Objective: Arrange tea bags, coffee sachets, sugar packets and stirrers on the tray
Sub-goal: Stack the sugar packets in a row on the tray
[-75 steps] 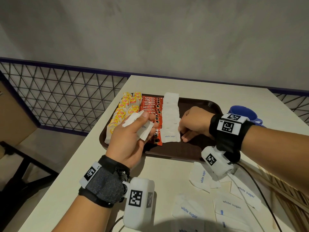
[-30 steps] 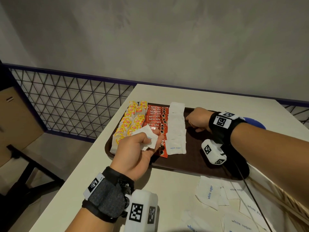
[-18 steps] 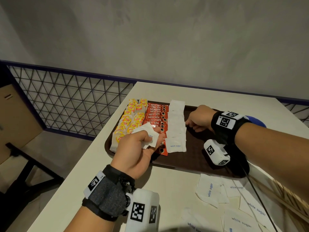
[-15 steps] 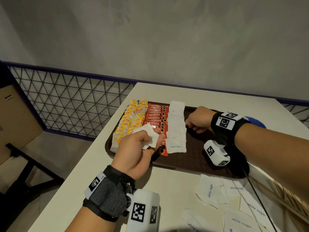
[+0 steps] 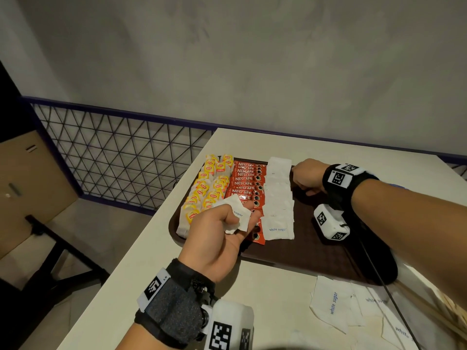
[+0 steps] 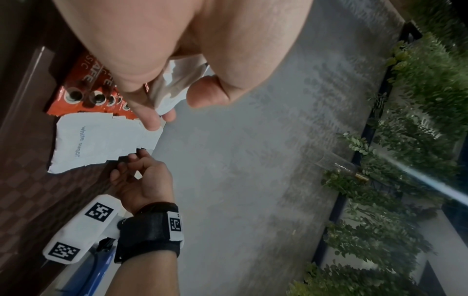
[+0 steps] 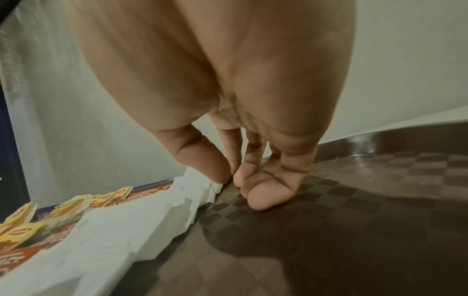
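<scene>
On the brown tray [image 5: 310,251] lie rows of yellow tea bags [image 5: 211,188], red coffee sachets [image 5: 246,184] and white sugar packets [image 5: 279,198]. My left hand [image 5: 242,221] hovers over the tray's near left part and grips a small bunch of sugar packets [image 5: 237,214]; the left wrist view shows these held packets [image 6: 174,86] between thumb and fingers. My right hand [image 5: 299,180] is at the far end of the sugar row, fingers curled. In the right wrist view its thumb and forefinger [image 7: 230,180] pinch the edge of the far sugar packet [image 7: 197,180].
Several loose sugar packets [image 5: 331,306] lie on the table in front of the tray, with wooden stirrers [image 5: 449,314] at the lower right. A blue cup [image 6: 93,270] stands behind my right wrist. The table's left edge drops off beside a wire railing [image 5: 113,157].
My right hand moved from the near end of the sugar row to its far end and has stayed there. My left hand keeps holding its packets, almost still.
</scene>
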Action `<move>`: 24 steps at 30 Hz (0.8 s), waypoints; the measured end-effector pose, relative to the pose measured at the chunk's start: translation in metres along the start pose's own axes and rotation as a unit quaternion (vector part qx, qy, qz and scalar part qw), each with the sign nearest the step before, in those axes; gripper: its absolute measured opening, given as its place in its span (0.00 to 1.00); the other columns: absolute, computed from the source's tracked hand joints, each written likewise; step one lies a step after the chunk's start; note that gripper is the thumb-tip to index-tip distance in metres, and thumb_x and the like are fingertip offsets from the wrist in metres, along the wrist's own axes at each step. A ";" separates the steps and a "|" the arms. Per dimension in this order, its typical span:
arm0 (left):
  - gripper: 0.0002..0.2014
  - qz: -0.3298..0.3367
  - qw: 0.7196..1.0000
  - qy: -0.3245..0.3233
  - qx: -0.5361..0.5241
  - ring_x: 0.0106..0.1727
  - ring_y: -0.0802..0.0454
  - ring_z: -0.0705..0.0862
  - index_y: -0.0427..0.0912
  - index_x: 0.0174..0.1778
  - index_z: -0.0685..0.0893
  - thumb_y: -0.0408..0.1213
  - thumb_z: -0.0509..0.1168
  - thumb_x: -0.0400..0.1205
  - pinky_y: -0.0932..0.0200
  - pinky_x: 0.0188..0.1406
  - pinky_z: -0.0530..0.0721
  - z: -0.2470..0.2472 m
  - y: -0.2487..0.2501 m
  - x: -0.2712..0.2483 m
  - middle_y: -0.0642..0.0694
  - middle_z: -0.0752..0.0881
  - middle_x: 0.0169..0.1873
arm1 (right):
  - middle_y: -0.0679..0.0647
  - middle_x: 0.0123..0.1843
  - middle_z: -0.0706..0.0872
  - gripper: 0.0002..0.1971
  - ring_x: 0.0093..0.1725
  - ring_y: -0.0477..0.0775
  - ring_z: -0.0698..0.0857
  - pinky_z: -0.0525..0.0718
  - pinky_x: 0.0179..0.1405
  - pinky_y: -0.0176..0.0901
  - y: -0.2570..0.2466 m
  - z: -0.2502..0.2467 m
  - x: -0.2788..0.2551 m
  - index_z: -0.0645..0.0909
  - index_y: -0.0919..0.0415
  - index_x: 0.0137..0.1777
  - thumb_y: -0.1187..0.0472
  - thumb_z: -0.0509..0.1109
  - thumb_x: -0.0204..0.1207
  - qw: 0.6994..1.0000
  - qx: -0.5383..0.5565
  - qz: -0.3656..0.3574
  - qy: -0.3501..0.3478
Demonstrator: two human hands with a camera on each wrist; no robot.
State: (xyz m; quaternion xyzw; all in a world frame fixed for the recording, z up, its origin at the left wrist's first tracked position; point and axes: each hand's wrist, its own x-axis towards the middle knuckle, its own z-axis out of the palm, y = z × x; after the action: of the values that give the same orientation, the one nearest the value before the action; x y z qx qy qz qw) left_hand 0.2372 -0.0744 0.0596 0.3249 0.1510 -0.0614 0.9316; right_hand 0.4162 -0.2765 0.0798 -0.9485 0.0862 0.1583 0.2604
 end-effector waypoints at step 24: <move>0.20 -0.024 0.971 -0.195 0.139 0.65 0.32 0.89 0.31 0.74 0.80 0.19 0.61 0.85 0.47 0.60 0.91 0.003 -0.004 -0.017 0.30 0.88 0.65 | 0.66 0.49 0.93 0.10 0.45 0.69 0.93 0.93 0.44 0.47 0.011 0.015 -0.182 0.89 0.62 0.57 0.68 0.79 0.77 0.927 0.296 -0.228 -0.027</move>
State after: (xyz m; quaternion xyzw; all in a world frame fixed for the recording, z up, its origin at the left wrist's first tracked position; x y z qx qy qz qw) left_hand 0.2210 -0.0795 0.0646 0.4290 -0.0355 -0.1657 0.8873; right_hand 0.2394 -0.2633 0.1249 -0.8177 -0.0967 0.0872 0.5607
